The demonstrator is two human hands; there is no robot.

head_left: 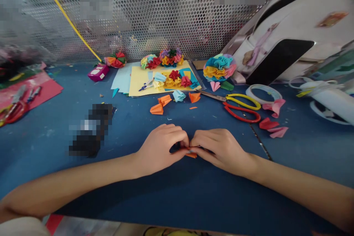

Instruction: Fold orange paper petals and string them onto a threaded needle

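Note:
A small orange paper piece (191, 155) shows just below my fingertips, near the middle of the blue table. My left hand (166, 146) pinches it from the left and my right hand (219, 148) from the right, with the fingertips of both hands meeting. Most of the paper is hidden by my fingers. Beyond my hands lie folded orange pieces (157, 109), a light blue piece (179, 96) and another orange piece (194, 97). Scissors with yellow and red handles (243, 112) rest to the right of these, their blades pointing left.
Yellow paper (136, 77) with crinkled flowers lies at the back, beside a multicoloured paper ball (219, 67). A tape roll (264, 94) and pink pieces (278, 132) are at right. A black phone (279, 61) leans on a pale bag (301, 11). Left is a dark pixelated object (92, 131).

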